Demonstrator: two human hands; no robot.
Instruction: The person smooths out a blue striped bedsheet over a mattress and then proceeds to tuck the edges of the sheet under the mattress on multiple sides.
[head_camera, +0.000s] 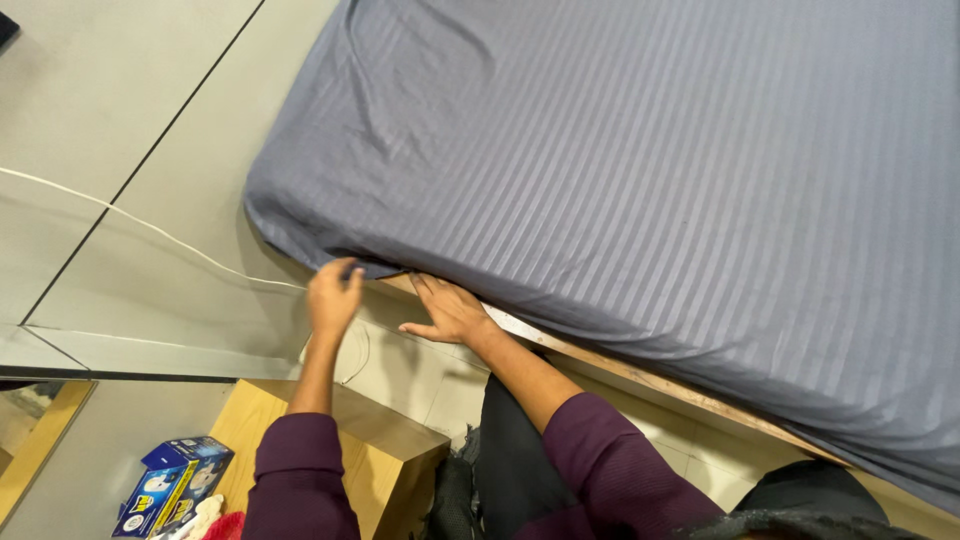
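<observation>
My left hand (333, 293) is raised, fingers curled in a pinch, forearm bare below a pushed-up maroon sleeve. Just beside it, my right hand (450, 310) lies flat, palm down, fingers spread, arm outstretched.

A grey-blue striped bedsheet (640, 170), maroon sleeves (300, 480), a blue box (172, 485), pale wooden cabinet (370, 445).

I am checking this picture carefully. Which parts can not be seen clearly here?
Head view:
- right hand fingertips: hidden under the grey sheet.
- left hand grip on the sheet edge: fingers curl away, unclear.
- wooden bed frame: mostly covered by sheet.
- blue box: too small to read.
</observation>
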